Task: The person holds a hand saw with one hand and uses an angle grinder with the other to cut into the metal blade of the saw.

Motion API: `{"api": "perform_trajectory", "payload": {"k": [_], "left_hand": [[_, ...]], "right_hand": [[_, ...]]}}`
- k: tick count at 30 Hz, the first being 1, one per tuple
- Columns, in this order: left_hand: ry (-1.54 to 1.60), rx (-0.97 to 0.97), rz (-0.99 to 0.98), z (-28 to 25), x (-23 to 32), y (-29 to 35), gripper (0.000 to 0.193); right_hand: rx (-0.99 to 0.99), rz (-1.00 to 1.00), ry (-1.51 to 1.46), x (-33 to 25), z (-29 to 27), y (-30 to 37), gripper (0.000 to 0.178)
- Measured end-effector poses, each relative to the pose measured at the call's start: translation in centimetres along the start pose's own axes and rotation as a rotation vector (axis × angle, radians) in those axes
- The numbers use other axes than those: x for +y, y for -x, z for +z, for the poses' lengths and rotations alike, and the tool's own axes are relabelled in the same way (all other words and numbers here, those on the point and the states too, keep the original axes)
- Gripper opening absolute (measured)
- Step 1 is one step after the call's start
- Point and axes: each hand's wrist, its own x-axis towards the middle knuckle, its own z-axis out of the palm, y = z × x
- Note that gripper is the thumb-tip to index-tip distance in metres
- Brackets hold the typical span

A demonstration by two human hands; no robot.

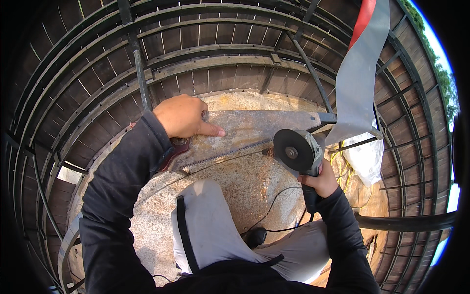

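My left hand (182, 117) is closed round the handle end of a handsaw, its thumb lying on the saw's rusty blade (245, 121). Part of the dark red wooden handle (180, 151) shows below my wrist. The blade lies across in front of me, toothed edge toward me, its far-right tip by a dark metal bar (328, 118). My right hand (320, 181) grips an angle grinder (316, 159) with a dark round disc (292, 150). The disc stands just below the saw's right end; whether it touches the teeth, I cannot tell.
A bent grey sheet-metal strip (360, 73) rises at the right, with red on its upper edge. Behind it lie a white plastic bag (366, 159) and yellow cord (348, 172). A black cable (274, 206) crosses the worn floor. Metal railings (205, 61) line the wooden wall.
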Motion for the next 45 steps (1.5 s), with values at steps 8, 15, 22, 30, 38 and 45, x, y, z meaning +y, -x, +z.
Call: {"api": "perform_trajectory", "payload": {"k": [8, 15, 22, 30, 38, 45], "left_hand": [[-0.022, -0.044, -0.020, -0.2, 0.0, -0.1, 0.085], [-0.012, -0.037, -0.016, -0.3, 0.1, 0.0, 0.086], [0.008, -0.025, -0.022, -0.2, 0.1, 0.0, 0.080], [0.018, -0.008, -0.025, -0.1, 0.1, 0.2, 0.081], [0.008, -0.007, -0.002, -0.3, 0.3, 0.2, 0.081], [0.012, -0.009, 0.004, -0.4, 0.2, 0.2, 0.080]], "right_hand": [[-0.007, 0.010, 0.020, 0.3, 0.0, -0.1, 0.049], [-0.008, 0.017, -0.006, 0.1, 0.1, -0.2, 0.048], [-0.015, -0.004, -0.017, 0.1, 0.1, -0.1, 0.050], [-0.014, -0.029, -0.069, -0.8, 0.0, 0.7, 0.052], [0.001, -0.036, -0.106, -0.9, -0.7, 0.9, 0.051], [-0.021, -0.043, -0.044, -0.6, -0.4, 0.4, 0.047]]}}
